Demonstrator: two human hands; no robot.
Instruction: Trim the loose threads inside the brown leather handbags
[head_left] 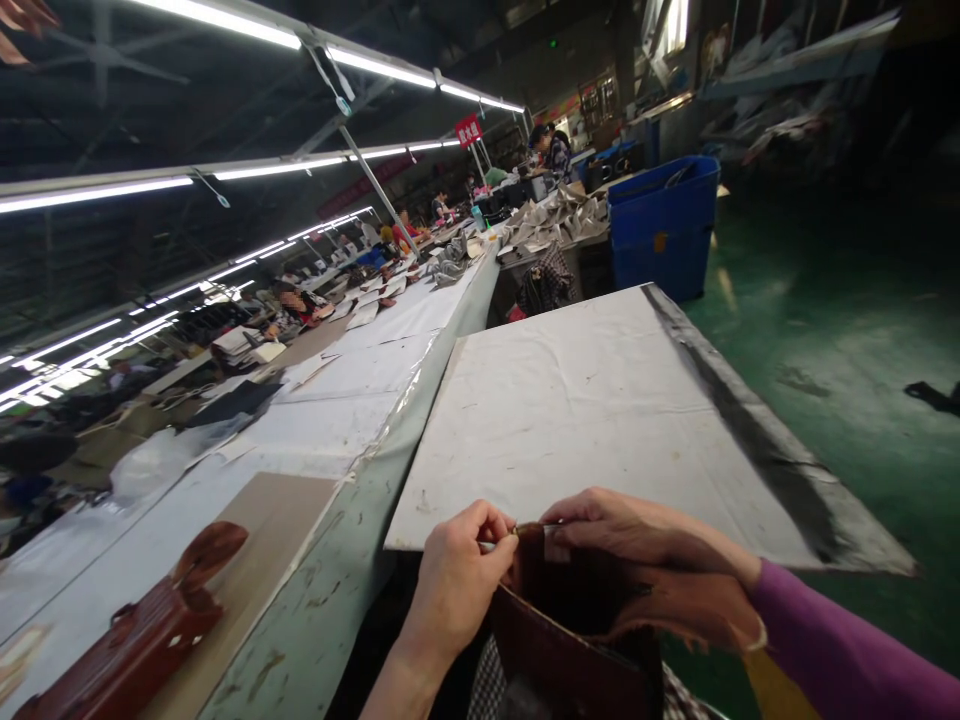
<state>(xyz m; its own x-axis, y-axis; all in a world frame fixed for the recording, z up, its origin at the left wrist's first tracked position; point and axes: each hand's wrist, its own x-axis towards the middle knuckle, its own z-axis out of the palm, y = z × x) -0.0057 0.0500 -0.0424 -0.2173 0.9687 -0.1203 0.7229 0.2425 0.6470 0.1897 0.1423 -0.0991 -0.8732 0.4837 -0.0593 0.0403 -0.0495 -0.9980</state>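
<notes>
A dark brown leather bag (577, 650) with its mouth facing up is close to my body, over a checked cloth. My left hand (461, 570) pinches the bag's far rim, where a small metallic bit shows at the fingertips. On the same rim, just to the right, my right hand (622, 525) is closed with its fingers partly inside the opening. A thin dark sliver shows at its fingertips; I cannot tell what it is. The bag's brown flap (675, 605) hangs open under my right wrist. The bag's lower part is out of view.
A white-covered board (570, 400) lies just beyond my hands. On the long bench to the left, another brown leather bag (142, 640) rests on a cardboard sheet (277, 520). Blue bins (660, 235) stand at the board's far right. People (555, 150) work farther back.
</notes>
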